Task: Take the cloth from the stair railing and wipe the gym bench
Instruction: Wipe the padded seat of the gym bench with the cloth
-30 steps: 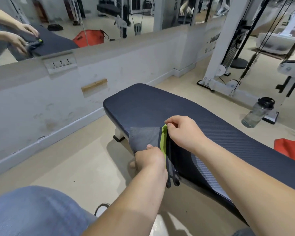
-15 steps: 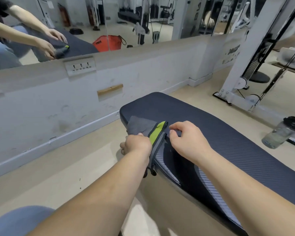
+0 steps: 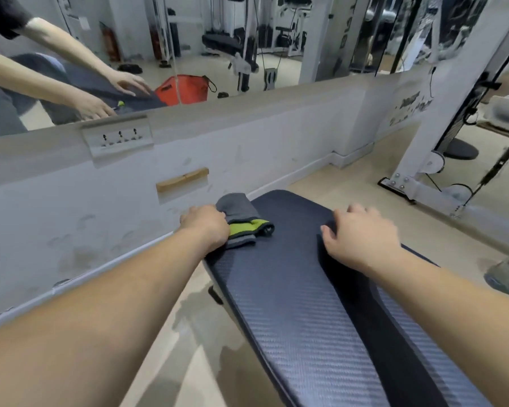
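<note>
So the left hand (image 3: 207,226) has the grey-green cloth (image 3: 243,221) clutched on the gym bench (image 3: 291,289), right hand (image 3: 359,236) flat and empty; most wiping looks left.

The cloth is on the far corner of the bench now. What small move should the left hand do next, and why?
Probably draw the cloth back along the bench toward the body. The left hand holds the folded cloth pressed at the bench's far left corner, so the long pad nearer the person lies ahead of the stroke. The right hand rests flat on the far right edge, apparently bracing.
</note>
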### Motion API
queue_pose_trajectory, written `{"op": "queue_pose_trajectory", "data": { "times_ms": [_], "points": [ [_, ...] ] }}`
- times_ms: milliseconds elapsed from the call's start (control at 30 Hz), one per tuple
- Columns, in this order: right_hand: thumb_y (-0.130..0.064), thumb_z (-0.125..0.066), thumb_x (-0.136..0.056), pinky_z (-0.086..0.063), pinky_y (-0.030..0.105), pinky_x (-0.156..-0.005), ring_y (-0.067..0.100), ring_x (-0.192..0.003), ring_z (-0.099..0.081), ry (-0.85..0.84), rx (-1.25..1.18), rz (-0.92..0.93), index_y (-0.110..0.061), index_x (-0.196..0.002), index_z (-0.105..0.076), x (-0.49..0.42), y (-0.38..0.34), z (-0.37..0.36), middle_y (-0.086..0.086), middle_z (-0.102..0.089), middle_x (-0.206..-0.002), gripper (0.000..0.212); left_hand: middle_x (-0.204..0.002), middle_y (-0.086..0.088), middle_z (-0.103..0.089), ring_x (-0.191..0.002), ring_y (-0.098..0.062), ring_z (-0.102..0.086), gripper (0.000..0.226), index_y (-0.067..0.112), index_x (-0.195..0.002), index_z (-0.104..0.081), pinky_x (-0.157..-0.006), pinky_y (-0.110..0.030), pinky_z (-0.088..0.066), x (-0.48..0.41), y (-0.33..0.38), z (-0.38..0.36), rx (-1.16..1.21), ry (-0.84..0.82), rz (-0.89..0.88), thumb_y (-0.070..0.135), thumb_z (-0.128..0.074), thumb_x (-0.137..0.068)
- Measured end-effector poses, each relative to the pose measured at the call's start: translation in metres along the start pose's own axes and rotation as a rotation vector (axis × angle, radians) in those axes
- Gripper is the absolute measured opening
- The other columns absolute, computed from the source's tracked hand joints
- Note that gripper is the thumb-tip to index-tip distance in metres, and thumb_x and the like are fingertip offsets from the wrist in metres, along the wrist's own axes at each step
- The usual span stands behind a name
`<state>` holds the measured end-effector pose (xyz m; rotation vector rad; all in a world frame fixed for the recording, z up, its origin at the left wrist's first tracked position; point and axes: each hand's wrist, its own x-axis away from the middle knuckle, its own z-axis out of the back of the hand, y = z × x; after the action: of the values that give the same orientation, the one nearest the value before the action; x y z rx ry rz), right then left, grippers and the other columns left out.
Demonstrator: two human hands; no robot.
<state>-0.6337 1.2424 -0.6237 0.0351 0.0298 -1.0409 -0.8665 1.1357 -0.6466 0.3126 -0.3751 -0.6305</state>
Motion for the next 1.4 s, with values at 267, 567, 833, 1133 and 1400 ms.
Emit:
{"op": "queue_pose_trajectory", "data": {
  "times_ms": [267, 567, 833, 1133, 1400],
  "points": [
    [-0.059, -0.035, -0.100, -0.046, 0.038, -0.078, 0.033, -0.108, -0.063, -0.033, -0.131, -0.103, -0.022, -0.110, -0.067, -0.032, 0.058, -0.017, 0.006, -0.065, -0.117, 0.050, -0.137, -0.026, -0.059, -0.124, -0.042, -0.056, 0.041, -0.003, -0.130, -0.056, -0.101, -0.039, -0.045, -0.050, 0.072, -0.012, -0.080, -0.044, -0.184, 0.029, -0.041, -0.108],
    [-0.052, -0.041, -0.099, -0.051, 0.037, -0.082, 0.027, -0.111, -0.062, 0.034, -0.237, -0.017, -0.028, -0.121, -0.065, -0.013, 0.121, -0.024, -0.003, -0.063, -0.115, 0.041, -0.147, -0.013, -0.054, -0.133, -0.029, -0.051, 0.040, 0.006, -0.140, -0.053, -0.106, -0.033, -0.037, -0.031, 0.186, -0.040, -0.256, -0.208, -0.409, 0.020, -0.034, -0.108],
    [-0.034, -0.050, -0.096, -0.050, 0.032, -0.082, 0.027, -0.098, -0.063, -0.078, -0.375, -0.232, -0.026, -0.111, -0.072, 0.027, 0.214, -0.011, 0.000, -0.069, -0.100, 0.027, -0.152, -0.012, -0.050, -0.135, -0.031, -0.049, 0.043, 0.011, -0.146, -0.048, -0.105, -0.033, -0.037, 0.079, 0.274, -0.102, -0.479, -0.456, -0.759, 0.025, -0.033, -0.109],
    [-0.012, -0.048, -0.093, -0.049, 0.031, -0.094, 0.031, -0.119, -0.063, -0.140, -0.383, -0.505, -0.013, -0.116, -0.075, 0.151, 0.300, 0.012, 0.010, -0.073, -0.128, 0.036, -0.113, -0.005, -0.060, -0.105, -0.030, -0.055, 0.021, 0.018, -0.114, -0.056, -0.102, -0.056, -0.034, 0.268, 0.325, -0.179, -0.620, -0.632, -1.115, 0.019, -0.044, -0.096],
    [-0.026, -0.054, -0.093, -0.052, 0.031, -0.079, 0.023, -0.092, -0.068, -0.128, -0.388, -0.706, -0.026, -0.090, -0.072, 0.321, 0.348, 0.038, -0.003, -0.075, -0.092, 0.019, -0.156, -0.006, -0.042, -0.144, -0.034, -0.035, 0.048, 0.042, -0.150, -0.037, -0.115, -0.062, -0.022, 0.290, 0.317, -0.196, -0.614, -0.488, -1.133, 0.052, -0.027, -0.104]
  ]
}}
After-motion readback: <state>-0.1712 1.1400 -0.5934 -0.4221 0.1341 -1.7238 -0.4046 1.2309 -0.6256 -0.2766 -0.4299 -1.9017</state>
